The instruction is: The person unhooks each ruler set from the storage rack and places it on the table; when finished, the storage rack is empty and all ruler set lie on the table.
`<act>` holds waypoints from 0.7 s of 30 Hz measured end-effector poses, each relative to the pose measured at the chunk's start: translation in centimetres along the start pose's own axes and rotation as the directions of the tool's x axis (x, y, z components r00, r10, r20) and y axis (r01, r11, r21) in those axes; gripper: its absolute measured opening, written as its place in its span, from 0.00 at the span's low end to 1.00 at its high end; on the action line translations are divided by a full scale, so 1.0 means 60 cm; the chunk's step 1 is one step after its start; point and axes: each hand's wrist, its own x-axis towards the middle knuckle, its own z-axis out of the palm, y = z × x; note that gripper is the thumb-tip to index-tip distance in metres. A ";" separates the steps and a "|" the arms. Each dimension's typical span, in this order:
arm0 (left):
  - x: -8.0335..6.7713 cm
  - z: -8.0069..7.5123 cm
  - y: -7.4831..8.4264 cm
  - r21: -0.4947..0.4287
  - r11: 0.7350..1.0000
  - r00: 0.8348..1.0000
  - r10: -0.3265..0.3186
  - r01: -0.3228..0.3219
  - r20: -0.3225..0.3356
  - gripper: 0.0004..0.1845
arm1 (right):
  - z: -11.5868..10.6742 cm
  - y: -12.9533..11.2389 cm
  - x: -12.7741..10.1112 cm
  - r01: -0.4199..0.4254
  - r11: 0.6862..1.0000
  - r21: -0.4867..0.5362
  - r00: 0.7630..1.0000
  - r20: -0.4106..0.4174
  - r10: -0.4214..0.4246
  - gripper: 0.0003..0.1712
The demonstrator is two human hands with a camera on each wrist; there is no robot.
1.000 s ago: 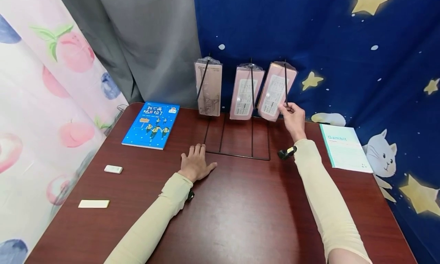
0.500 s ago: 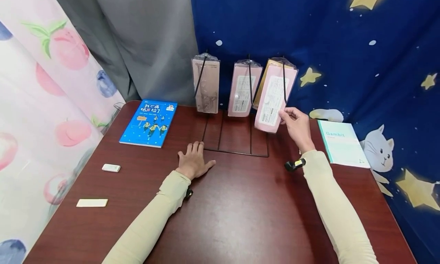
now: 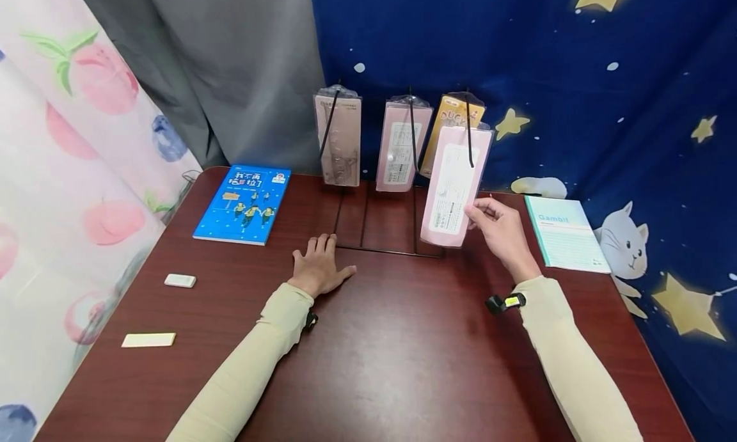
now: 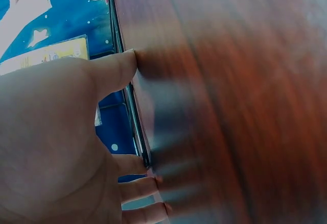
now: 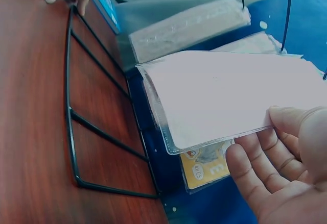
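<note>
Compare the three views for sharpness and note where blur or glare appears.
Head view: sharp and evenly lit, soft sheen on the table, edges bowed by the wide lens. Left wrist view: wood smeared by motion blur, the left hand close and soft. Right wrist view: fairly sharp, the pink packet washed nearly white, the right hand near.

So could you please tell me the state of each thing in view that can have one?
Pink plastic-wrapped packet: pinched by right hand, pulled forward along its hook.
Yellow packet: hanging, uncovered behind it.
Middle pink packet: hanging.
Beige packet: hanging.
Black wire rack: standing on table.
Blue book: closed, flat.
Teal notebook: closed, flat.
Left hand: flat on table.
Right hand: grip on pink packet.
</note>
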 end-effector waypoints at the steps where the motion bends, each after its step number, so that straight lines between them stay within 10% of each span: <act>1: -0.001 -0.002 0.000 0.001 1.000 1.000 0.001 -0.001 -0.001 0.50 | 0.000 -0.001 -0.005 -0.005 1.000 -0.007 1.000 0.007 0.006 0.22; 21: 0.003 0.000 -0.002 0.020 1.000 1.000 0.002 -0.002 0.022 0.50 | -0.003 -0.015 -0.119 -0.017 0.996 -0.086 1.000 0.021 0.019 0.20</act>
